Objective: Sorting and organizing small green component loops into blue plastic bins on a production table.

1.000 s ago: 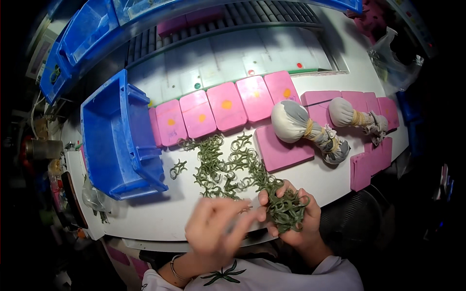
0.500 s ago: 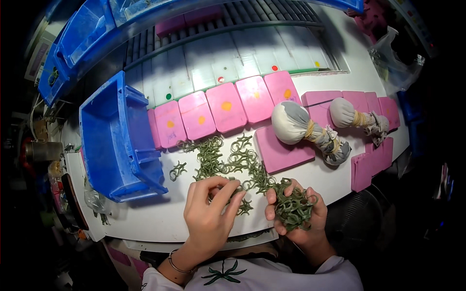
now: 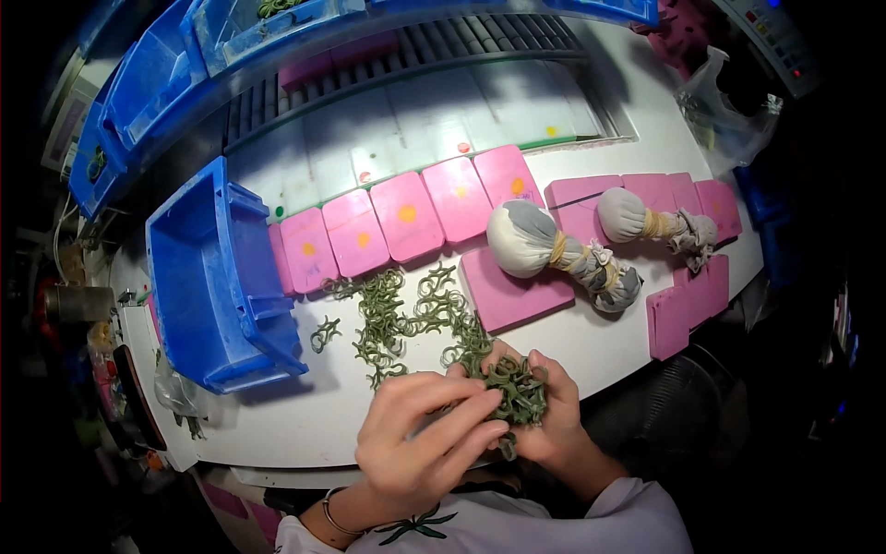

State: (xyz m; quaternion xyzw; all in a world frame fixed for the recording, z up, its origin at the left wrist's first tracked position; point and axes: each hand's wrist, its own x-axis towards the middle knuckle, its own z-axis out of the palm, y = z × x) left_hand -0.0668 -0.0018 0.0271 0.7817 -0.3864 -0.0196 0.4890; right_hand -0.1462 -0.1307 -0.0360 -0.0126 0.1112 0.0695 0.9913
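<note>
A clump of small dark green ring-shaped pieces with spiky branches (image 3: 519, 390) rests in my right hand (image 3: 561, 427), whose fingers curl around it. My left hand (image 3: 406, 443) has its fingers bent and pressed together at the clump's left side; what lies between its fingertips is mostly hidden. More loose green pieces (image 3: 380, 319) lie scattered on the white table (image 3: 268, 439) just beyond my hands. One small group (image 3: 325, 332) sits apart from them, toward the blue bin. A tied cloth pouch (image 3: 521, 242) rests on a pink block (image 3: 508, 300) to the right.
An open blue bin (image 3: 198, 305) stands at the left. Several pink blocks with orange dots (image 3: 406, 217) line up before a pale panel and rollers (image 3: 443, 42). A second tied pouch (image 3: 623, 214) lies farther right. Blue trays (image 3: 152, 92) hang overhead, and a clear plastic bag (image 3: 729, 115) sits at back right.
My left hand has moved right, from above the loose pieces to the clump in my right hand. My right hand has shifted slightly left. The whole view has shifted a little.
</note>
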